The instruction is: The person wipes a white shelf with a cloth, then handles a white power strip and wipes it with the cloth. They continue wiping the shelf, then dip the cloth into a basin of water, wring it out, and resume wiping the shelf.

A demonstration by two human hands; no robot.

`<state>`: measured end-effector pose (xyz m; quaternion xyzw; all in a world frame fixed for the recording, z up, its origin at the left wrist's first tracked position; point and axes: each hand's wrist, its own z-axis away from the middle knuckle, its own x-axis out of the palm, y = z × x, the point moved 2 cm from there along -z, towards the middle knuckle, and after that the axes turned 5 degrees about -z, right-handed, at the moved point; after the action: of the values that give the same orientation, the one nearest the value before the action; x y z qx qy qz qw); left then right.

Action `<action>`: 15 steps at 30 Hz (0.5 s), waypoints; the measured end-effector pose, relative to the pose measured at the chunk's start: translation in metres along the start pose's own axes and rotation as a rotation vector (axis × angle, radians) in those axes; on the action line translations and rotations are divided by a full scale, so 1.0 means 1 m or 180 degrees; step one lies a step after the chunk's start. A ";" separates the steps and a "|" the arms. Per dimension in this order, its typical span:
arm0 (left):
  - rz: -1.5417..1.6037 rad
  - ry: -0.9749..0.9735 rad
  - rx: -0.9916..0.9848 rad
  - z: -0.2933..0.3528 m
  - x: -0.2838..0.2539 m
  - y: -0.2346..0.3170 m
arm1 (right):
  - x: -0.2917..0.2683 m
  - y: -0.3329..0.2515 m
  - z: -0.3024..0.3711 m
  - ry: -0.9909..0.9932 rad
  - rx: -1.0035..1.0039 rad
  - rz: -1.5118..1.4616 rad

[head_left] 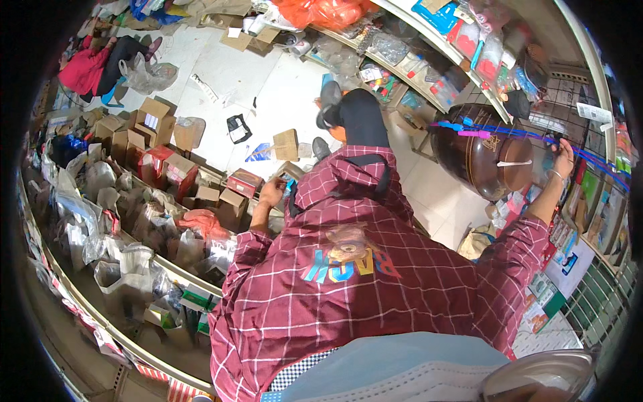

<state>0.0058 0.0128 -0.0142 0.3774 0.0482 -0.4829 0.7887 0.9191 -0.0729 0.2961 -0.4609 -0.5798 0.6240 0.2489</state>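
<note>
My right hand (pixel 562 161) reaches out at the right, its fingers closed round a bundle of long blue cords (pixel 522 132). The cords stretch left across a big brown glazed jar (pixel 469 151) and run on to the right past my hand. A pink sleeve-like piece (pixel 474 134) and lighter blue ends show at their left side. My left hand (pixel 270 194) is bent in close to my body, fingers curled, beside a small red box (pixel 244 182). A bit of blue (pixel 289 185) shows at its fingertips; what it is I cannot make out.
Shelves of bagged goods and cartons (pixel 151 120) line the left. Packed shelves (pixel 415 74) and a wire rack (pixel 603 281) stand at the right. A flat cardboard piece (pixel 286 145) and a black packet (pixel 238 128) lie on the white floor. Another person (pixel 100 63) is low down, far left.
</note>
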 end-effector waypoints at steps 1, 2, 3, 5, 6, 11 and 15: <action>0.0151 0.0046 0.0015 -0.001 0.004 0.001 | 0.003 -0.007 0.003 0.0014 -0.0086 0.0021; 0.0123 -0.0077 -0.0119 -0.002 0.007 0.001 | 0.006 -0.015 0.006 0.0026 -0.0169 0.0041; 0.0057 -0.0089 -0.0119 -0.004 0.005 -0.002 | 0.008 -0.017 0.009 0.0043 -0.0182 0.0038; -0.0079 -0.0110 -0.0131 -0.006 0.001 -0.008 | 0.016 -0.018 0.011 0.0070 -0.0197 0.0031; 0.0030 -0.0161 -0.0102 -0.003 0.005 -0.010 | 0.016 -0.021 0.014 0.0121 -0.0216 0.0016; -0.0157 -0.0220 -0.0132 0.000 -0.004 -0.011 | 0.020 -0.023 0.017 0.0171 -0.0314 0.0090; -0.0395 -0.0255 -0.0073 -0.006 -0.017 -0.023 | 0.021 -0.019 0.020 0.0196 -0.0269 0.0013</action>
<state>-0.0197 0.0233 -0.0232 0.3450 0.0455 -0.5450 0.7628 0.8881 -0.0607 0.3064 -0.4912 -0.5968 0.5849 0.2457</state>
